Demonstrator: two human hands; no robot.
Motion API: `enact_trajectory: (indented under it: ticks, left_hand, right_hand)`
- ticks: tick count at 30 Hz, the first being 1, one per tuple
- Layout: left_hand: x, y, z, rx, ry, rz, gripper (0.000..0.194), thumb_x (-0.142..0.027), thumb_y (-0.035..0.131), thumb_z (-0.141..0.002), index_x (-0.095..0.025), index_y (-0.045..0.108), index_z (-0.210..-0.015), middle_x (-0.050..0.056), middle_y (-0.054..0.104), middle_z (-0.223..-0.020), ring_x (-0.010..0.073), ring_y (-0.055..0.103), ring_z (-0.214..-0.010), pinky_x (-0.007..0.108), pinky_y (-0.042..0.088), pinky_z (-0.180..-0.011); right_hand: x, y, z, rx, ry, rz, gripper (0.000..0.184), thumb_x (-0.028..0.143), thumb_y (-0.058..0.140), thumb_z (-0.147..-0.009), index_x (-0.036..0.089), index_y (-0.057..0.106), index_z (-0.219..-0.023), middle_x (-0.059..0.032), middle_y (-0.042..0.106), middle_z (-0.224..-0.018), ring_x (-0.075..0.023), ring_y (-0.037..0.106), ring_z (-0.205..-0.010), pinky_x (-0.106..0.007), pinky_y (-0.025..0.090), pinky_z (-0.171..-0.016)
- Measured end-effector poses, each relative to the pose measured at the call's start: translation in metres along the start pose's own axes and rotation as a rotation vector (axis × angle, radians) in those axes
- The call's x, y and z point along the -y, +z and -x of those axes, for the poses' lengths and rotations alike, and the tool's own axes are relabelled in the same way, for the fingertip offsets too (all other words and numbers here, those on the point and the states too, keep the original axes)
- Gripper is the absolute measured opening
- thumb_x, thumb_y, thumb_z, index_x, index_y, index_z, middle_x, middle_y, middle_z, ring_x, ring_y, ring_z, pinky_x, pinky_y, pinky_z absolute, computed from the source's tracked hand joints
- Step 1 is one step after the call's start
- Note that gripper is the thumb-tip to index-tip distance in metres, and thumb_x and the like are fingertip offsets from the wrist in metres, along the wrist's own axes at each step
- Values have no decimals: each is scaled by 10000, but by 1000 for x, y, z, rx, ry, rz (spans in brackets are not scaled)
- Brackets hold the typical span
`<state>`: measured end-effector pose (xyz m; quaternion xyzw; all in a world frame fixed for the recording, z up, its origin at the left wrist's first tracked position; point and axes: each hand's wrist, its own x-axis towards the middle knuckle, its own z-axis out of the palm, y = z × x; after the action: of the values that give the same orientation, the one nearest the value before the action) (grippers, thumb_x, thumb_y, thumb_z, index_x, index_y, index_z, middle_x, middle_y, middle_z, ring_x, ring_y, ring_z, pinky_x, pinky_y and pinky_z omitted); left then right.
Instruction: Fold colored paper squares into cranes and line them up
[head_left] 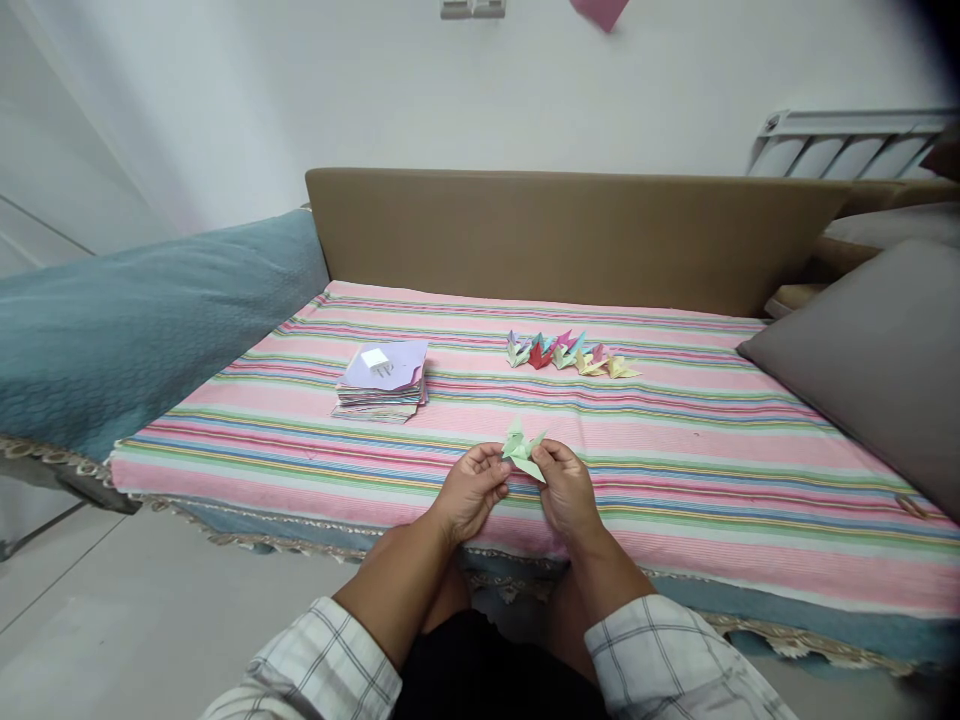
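Observation:
A pale green paper crane (524, 450) is held up between my two hands, just above the near part of the striped cloth. My left hand (474, 490) pinches its left side with thumb and fingertips. On the other side, my right hand (568, 490) grips the paper between thumb and forefinger. Farther back on the cloth stand several folded paper cranes (540, 352) in green, red, blue, pink and yellow, close together. To the left lies a stack of paper sheets (382, 395) with a lilac sheet on top, and a white plug adapter (375, 359) rests on it.
The pink striped cloth (262, 420) covers the sofa seat. A brown backrest (562, 240) runs along the back, a blue covered armrest (165, 300) stands at left, and a grey cushion (877, 350) leans at right. A small brown object (911, 506) lies near the cushion.

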<state>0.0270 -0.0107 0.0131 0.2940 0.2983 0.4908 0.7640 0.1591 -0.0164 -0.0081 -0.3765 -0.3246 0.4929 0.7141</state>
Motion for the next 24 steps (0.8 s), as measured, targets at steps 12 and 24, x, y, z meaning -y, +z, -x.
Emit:
enact_trajectory:
  ticks: [12,24]
  left_hand:
    - [-1,-3,-3,-45,36,12,355,-269,836,-545,-150,565,-740,-54,520,-589,44,510,-522,156,447,-522]
    - [-5,-2,-5,-35,40,38,319,-253,799,-606,-157,543,-770,-66,468,-595,45,458,-527,170,413,-503]
  right_hand:
    - [-3,-2,0,34,-29,76,177,327,736,-667,196,649,-750,52,555,-589,-70,433,-521,-209,361,-517]
    - [3,-2,-10,-73,-105,209,263,421,698,-675,187,610,-756,36,507,-603,-94,414,-532,-236,354,-509]
